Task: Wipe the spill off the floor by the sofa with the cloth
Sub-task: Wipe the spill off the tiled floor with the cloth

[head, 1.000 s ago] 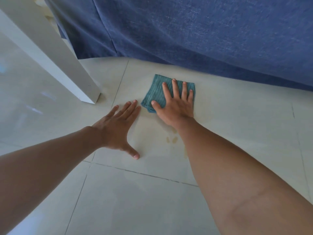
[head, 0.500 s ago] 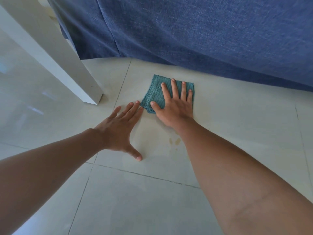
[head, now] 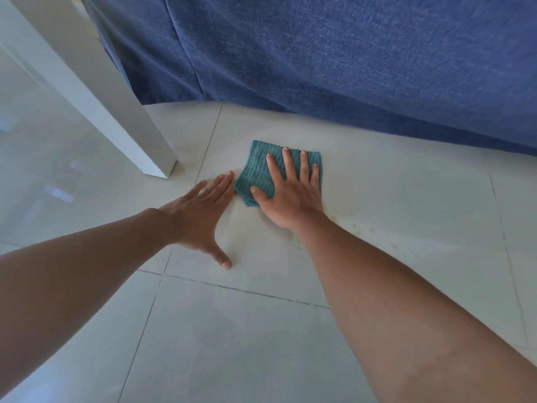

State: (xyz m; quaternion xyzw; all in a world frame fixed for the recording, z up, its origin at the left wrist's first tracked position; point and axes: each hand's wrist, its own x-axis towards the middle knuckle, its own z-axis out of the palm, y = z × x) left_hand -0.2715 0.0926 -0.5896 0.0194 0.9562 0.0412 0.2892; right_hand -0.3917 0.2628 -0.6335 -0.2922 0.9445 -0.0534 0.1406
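A folded teal cloth (head: pixel 257 170) lies flat on the pale tiled floor just in front of the blue sofa (head: pixel 348 59). My right hand (head: pixel 290 193) presses down on the cloth with fingers spread, covering its right half. My left hand (head: pixel 200 210) rests flat on the bare tile to the left of the cloth, fingers apart, fingertips almost touching the cloth's left edge. Faint yellowish spill drops (head: pixel 363 228) dot the tile to the right of my right wrist.
A white table leg (head: pixel 122 117) stands on the floor to the left of the cloth, close to the sofa's corner. Grout lines (head: pixel 247 290) cross the glossy tiles below my hands.
The spill drops that showed left of my right forearm are now seen to its right. My hand and cloth keep much the same place by the sofa. The left hand stays planted.
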